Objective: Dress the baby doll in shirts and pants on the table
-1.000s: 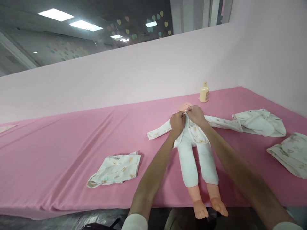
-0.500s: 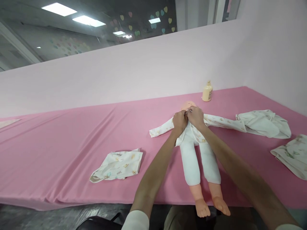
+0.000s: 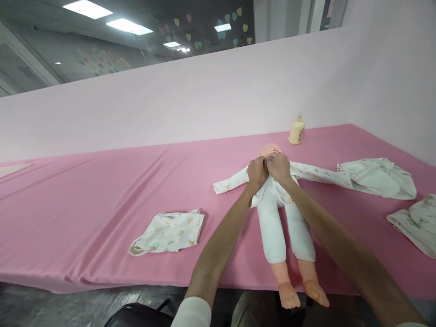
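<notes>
A baby doll (image 3: 289,236) lies on its back on the pink table (image 3: 102,200), head away from me, bare feet over the near edge. It wears white trousers and a printed white top (image 3: 231,181) with sleeves spread to both sides. My left hand (image 3: 256,172) and my right hand (image 3: 277,166) meet at the doll's neck, fingers pinched together on the top's collar edges just below the head (image 3: 270,150).
A folded printed cloth (image 3: 168,231) lies left of the doll. A crumpled white garment (image 3: 378,177) and another folded cloth (image 3: 413,222) lie at the right. A cream bottle (image 3: 297,130) stands by the back wall. A dark chair (image 3: 136,315) sits below the table edge.
Both hands stay pinched at the doll's collar, drawing slightly closer together. The view has shifted a little, so everything sits slightly more to the right.
</notes>
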A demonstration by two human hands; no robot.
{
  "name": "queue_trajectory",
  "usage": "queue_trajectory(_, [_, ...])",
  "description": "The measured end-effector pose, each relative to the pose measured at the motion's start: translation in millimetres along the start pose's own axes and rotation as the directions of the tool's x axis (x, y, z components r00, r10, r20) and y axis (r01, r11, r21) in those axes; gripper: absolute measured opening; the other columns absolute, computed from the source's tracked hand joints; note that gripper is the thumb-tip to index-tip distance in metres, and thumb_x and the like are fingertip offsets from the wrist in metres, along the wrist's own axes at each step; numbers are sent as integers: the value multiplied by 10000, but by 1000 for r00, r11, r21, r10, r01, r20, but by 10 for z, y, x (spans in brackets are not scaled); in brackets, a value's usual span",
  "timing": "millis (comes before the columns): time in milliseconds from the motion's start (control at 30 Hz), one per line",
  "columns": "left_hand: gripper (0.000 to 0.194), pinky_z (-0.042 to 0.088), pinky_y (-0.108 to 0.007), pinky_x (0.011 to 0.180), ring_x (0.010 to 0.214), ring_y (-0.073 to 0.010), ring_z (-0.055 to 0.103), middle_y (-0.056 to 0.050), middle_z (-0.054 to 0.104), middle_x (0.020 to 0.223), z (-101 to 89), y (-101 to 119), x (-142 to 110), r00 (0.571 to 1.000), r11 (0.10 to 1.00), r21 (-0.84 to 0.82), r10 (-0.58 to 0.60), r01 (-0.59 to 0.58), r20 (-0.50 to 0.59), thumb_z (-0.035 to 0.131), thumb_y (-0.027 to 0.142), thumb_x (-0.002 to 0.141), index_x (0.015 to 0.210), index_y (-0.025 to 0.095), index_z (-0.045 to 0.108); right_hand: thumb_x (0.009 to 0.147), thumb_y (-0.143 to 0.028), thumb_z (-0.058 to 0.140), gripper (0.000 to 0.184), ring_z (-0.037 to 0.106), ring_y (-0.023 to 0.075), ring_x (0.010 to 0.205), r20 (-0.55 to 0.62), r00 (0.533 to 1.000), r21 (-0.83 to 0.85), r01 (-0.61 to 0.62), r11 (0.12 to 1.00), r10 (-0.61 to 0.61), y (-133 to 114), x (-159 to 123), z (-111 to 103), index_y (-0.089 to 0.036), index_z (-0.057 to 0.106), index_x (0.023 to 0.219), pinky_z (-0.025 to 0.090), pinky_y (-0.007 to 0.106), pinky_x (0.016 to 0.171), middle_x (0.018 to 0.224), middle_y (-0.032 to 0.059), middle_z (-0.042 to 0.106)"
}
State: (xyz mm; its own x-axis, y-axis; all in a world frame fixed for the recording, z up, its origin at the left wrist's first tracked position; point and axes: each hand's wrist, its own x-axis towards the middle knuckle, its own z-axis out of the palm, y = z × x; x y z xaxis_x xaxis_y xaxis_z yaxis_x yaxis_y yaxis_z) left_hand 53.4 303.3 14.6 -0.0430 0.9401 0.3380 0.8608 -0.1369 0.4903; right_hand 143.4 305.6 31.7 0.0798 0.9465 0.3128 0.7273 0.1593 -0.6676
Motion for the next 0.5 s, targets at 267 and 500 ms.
queue_trajectory(267, [178, 383, -260, 642, 680, -146, 519, -31, 642, 709, 0, -32, 58, 992, 930, -346, -114, 125, 52, 506, 183, 799, 647, 174, 598, 819, -110, 452, 257, 603, 186, 798, 16, 999, -67, 44, 997, -43, -10, -1, 0, -155, 699, 769, 376, 269, 680, 832, 80, 708])
queue_trajectory(500, [219, 249, -226, 486, 466, -64, 326, 42, 383, 495, -129, -100, 91, 929, 619, -702, -137, 351, 344, 525, 162, 763, 555, 171, 457, 833, -161, 447, 297, 535, 173, 656, 20, 999, -76, 31, 997, -30, -21, 7, -69, -183, 561, 560, 318, 286, 597, 665, 63, 635])
